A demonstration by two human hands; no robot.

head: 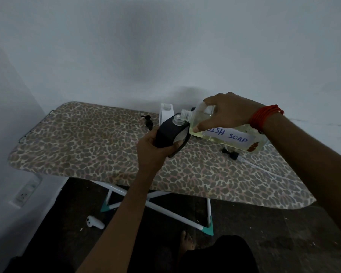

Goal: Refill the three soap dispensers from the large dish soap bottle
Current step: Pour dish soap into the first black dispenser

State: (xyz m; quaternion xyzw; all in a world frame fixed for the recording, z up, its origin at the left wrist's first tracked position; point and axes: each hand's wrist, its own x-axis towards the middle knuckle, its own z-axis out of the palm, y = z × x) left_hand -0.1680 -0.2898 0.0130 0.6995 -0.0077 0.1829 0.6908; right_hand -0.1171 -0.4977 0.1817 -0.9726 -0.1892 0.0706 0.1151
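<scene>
My right hand (227, 113) grips the large clear bottle (234, 138) of yellowish liquid, labelled DISH SOAP, and holds it tipped to the left. Its open neck touches the open mouth of a black soap dispenser (166, 133). My left hand (152, 148) holds that dispenser tilted above the ironing board (87, 146). A white dispenser (166, 113) without its pump stands just behind. A third dispenser is mostly hidden behind the big bottle. One black pump head (149, 121) lies to the left, another with a long clear tube (231, 153) lies under the bottle.
The leopard-print ironing board stands on white legs against a white wall and corner. A white controller (95, 222) lies on the dark floor below, near a wall socket (26, 194). My bare foot (186, 241) shows at the bottom.
</scene>
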